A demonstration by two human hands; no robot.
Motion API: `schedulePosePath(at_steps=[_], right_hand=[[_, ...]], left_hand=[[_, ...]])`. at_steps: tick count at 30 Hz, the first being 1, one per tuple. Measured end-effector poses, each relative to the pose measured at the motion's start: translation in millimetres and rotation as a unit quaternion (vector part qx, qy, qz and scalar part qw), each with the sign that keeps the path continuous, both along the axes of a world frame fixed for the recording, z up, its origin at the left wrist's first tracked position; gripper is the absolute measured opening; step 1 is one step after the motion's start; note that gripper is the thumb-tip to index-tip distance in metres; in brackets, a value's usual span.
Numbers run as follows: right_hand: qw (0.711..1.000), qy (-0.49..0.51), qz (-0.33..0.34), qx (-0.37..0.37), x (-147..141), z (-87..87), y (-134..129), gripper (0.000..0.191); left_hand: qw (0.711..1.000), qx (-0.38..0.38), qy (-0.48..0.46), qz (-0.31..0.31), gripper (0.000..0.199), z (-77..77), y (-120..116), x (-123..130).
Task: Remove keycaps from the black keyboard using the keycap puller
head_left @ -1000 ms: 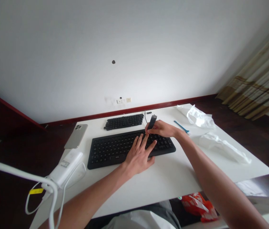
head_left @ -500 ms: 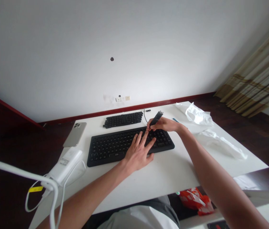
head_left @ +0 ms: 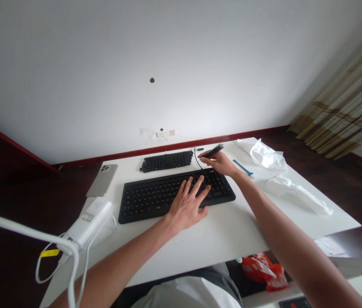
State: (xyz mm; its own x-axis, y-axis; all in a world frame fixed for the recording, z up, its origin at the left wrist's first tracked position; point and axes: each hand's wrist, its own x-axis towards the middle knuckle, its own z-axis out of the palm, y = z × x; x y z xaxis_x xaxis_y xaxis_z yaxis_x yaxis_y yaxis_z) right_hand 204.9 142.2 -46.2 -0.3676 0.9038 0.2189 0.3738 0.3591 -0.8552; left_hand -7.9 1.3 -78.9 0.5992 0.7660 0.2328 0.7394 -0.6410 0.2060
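Note:
A black keyboard frame (head_left: pixel 148 201) lies across the white table, with rows of key positions showing. My left hand (head_left: pixel 189 201) rests on its right-centre part, fingers spread and flat, holding nothing. Just above the frame's top right edge, my right hand (head_left: pixel 217 162) grips a dark pen-like tool (head_left: pixel 214 150), tilted with its far end up to the right. The tool's near tip is hidden by my fingers. Behind the frame sits a block of black keycaps (head_left: pixel 167 161) set out in rows.
At the left are a phone (head_left: pixel 102 180) and a white power strip (head_left: pixel 89 218) with cables. A blue tool (head_left: pixel 243 167) lies right of my right hand, near crumpled white plastic (head_left: pixel 267 154). A thin black cable (head_left: pixel 196 157) runs behind the keyboard. Below the tabletop is a red bag (head_left: pixel 262 269).
My right hand has lifted slightly up and away from my left fingertips, tipping the dark tool flatter to the right. More of the blue tool shows. My left hand stays put.

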Motion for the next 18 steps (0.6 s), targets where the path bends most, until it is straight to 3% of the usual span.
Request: schedulePosePath(at_steps=[3, 6, 10, 12, 15, 18], right_hand=[[0.998, 0.003, -0.058, 0.02, -3, -4.7, 2, 0.044], [0.997, 0.043, -0.059, -0.001, -9, -1.6, -3, 0.049], [0.991, 0.122, -0.001, -0.062, -27, 1.1, -16, 0.061], [0.984, 0.15, 0.049, -0.081, -39, -0.9, -24, 0.062], [0.976, 0.139, 0.129, -0.107, -54, -4.1, -37, 0.063], [0.982, 0.086, 0.146, -0.081, -56, -1.4, -42, 0.059]], left_hand=[[1.0, 0.013, -0.008, -0.003, 0.082, 5.5, 3, -1], [0.998, 0.046, -0.043, 0.024, 0.086, 13.0, 10, -6], [0.989, 0.091, -0.085, 0.084, 0.085, 17.1, 25, -19], [0.987, 0.096, -0.102, 0.08, 0.086, 15.2, 31, -26], [0.987, 0.079, -0.123, 0.069, 0.077, 10.2, 38, -34], [0.985, 0.045, -0.129, 0.103, 0.062, 6.8, 43, -39]])
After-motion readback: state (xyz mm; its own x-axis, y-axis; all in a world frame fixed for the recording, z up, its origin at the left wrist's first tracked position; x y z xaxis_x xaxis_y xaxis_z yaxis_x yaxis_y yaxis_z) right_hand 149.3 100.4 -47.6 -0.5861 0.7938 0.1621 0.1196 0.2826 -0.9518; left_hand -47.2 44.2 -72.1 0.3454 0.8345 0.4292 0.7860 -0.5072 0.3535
